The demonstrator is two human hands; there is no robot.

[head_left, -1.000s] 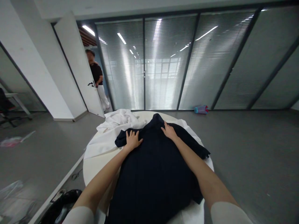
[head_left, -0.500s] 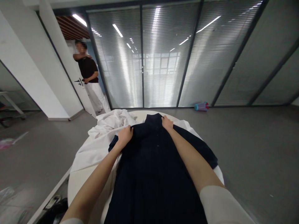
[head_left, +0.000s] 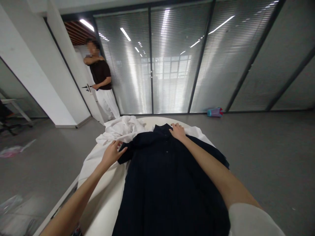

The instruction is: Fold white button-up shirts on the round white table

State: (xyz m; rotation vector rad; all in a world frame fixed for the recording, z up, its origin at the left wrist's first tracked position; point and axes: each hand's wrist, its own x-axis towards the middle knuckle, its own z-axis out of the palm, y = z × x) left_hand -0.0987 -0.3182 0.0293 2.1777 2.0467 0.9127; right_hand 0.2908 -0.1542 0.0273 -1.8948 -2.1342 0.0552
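A dark navy short-sleeved shirt (head_left: 169, 183) lies front up over a round white table (head_left: 98, 200), its collar toward the far edge and its hem running out of view below. My left hand (head_left: 112, 153) is beside the left sleeve, fingers apart, the thumb and fingertips close to the cloth; whether they touch it I cannot tell. On the right shoulder next to the collar rests my right hand (head_left: 178, 131), its fingers spread over the fabric. Crumpled white cloth (head_left: 123, 127) lies at the table's far left and shows under the shirt.
A person (head_left: 100, 75) in a dark top and white trousers stands at the open door (head_left: 73, 65), a hand near its handle. A blue and pink basket-like object (head_left: 215, 112) lies by the glass partition (head_left: 169, 65). Clear plastic (head_left: 11, 203) lies on the floor at left.
My left hand has let go of the left shoulder and moved left to the sleeve. The right hand's fingers have opened out by the collar. The person has stepped further into the doorway.
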